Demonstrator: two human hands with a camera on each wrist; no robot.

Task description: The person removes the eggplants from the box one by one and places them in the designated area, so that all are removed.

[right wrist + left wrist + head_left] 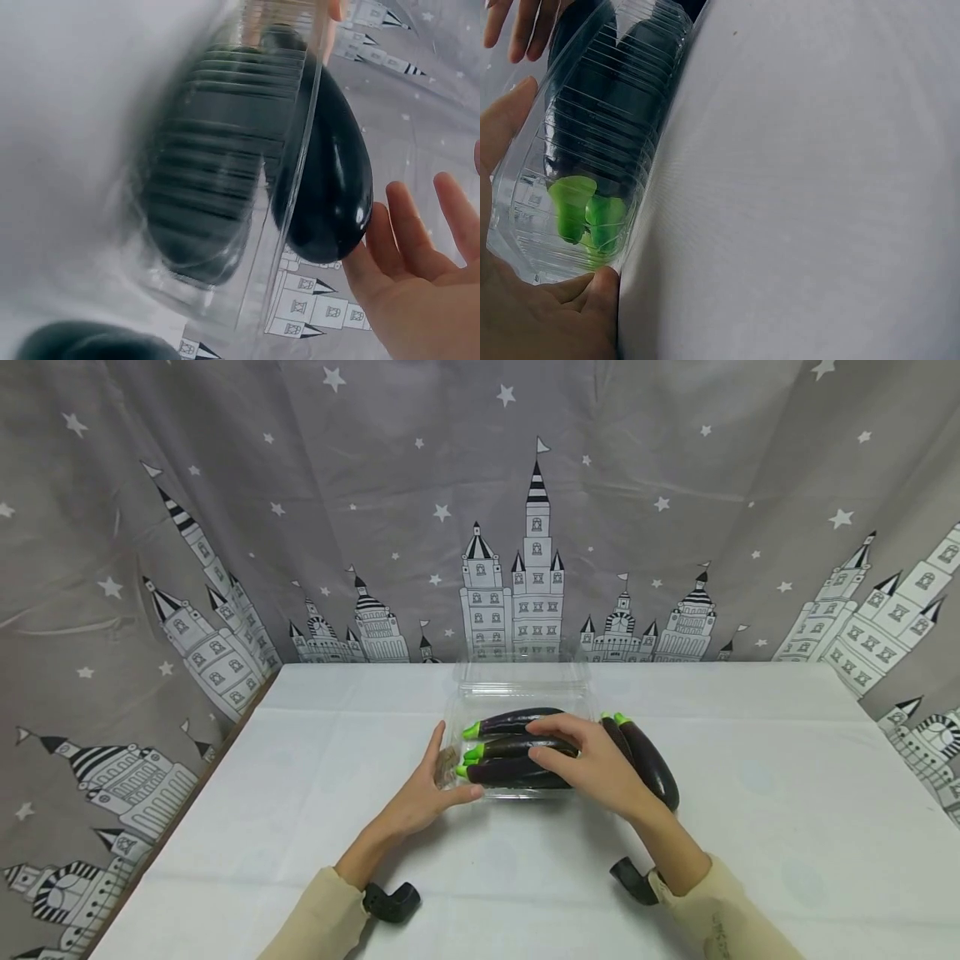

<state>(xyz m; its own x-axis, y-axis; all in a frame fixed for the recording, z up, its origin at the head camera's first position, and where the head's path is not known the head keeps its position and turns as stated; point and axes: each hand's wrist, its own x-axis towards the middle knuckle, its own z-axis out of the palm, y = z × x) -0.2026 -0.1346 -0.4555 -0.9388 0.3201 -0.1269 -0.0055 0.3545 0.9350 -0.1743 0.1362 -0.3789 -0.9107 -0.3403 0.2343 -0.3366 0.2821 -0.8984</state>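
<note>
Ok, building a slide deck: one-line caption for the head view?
Left hand steadies a clear container of eggplants while right hand rests over them.

You see a white tablecloth filling the lower half of the frame, a grey curtain printed with castles and stars across the top, and two loose eggplants right of centre.

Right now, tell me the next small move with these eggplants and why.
Probably lift the right hand away and fetch a loose eggplant: three already lie in the clear tray, which the left hand steadies, while two wait beside it.
</note>
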